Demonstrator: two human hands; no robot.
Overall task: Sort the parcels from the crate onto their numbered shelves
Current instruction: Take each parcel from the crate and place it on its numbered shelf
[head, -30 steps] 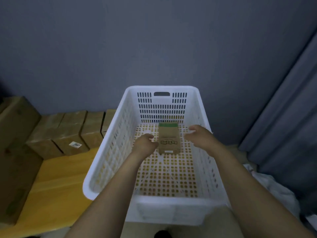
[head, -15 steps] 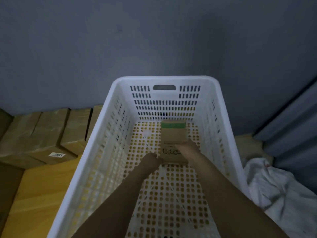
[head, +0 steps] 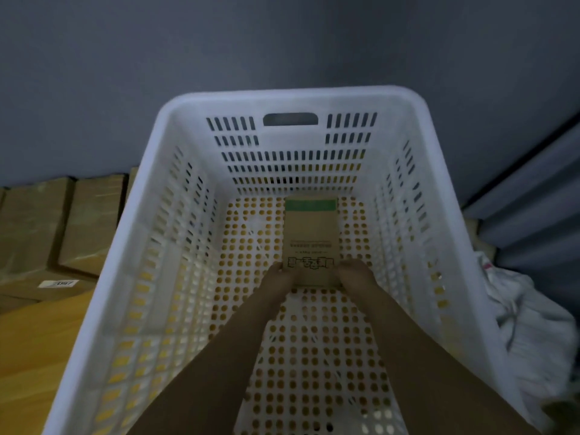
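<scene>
A white perforated plastic crate fills the view, seen from above. One small brown cardboard parcel with a green band at its far end and dark printed lettering lies flat on the crate floor near the far wall. Both my arms reach down into the crate. My left hand grips the parcel's near left corner and my right hand grips its near right corner. My fingertips are hidden under the hands and the parcel's edge. No numbered shelves are in view.
Several brown cardboard boxes stand to the left of the crate, one with a white label. A yellow wooden surface lies under them. Crumpled white cloth sits at the right below a grey curtain.
My head has come closer over the crate. My hands have gone deeper in, from hovering beside the parcel to closing on its near corners. The parcel has stayed in place.
</scene>
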